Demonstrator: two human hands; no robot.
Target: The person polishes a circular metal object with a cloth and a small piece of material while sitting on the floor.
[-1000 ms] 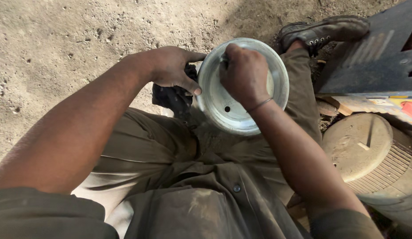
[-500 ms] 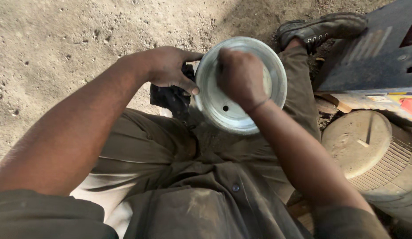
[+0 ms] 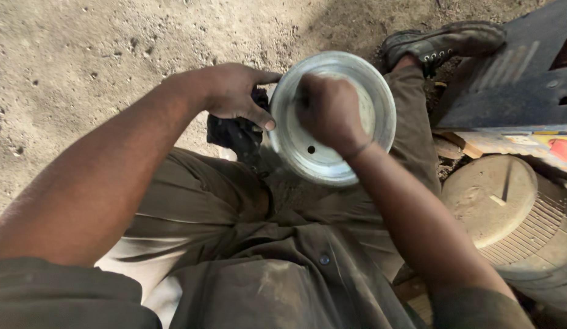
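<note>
Here we are, looking straight down at a seated person's lap; the metal disc point(image 3: 332, 119), a shallow silvery dish with a raised rim and a small hole in its floor, sits over the right thigh, far and centre in the view; the left hand point(image 3: 234, 94) clamps its left rim, thumb pressed on the edge, fingers curled behind and hard to see; under that hand a dark cloth point(image 3: 234, 134) hangs, bunched against the disc's back; the right hand point(image 3: 329, 109) is balled into a fist inside the dish, fingers closed tight on something I cannot make out, knuckles up, pressing on the floor of it.

How far along? By my reading, the inside is being rubbed or scraped; the visible floor near the hole looks bright and fairly clean, while the far rim shows a dull grey band, so I judge the work part done with the rim still to go; that is a guess.

Hidden: the disc's centre under the fist; whatever the fist holds; the disc's underside. To the right a round ribbed filter point(image 3: 509, 207) is cut by the frame; a dark panel point(image 3: 515, 79) lies far right, a shoe point(image 3: 442, 42) beside it; dirt ground point(image 3: 82, 55) far left.
</note>
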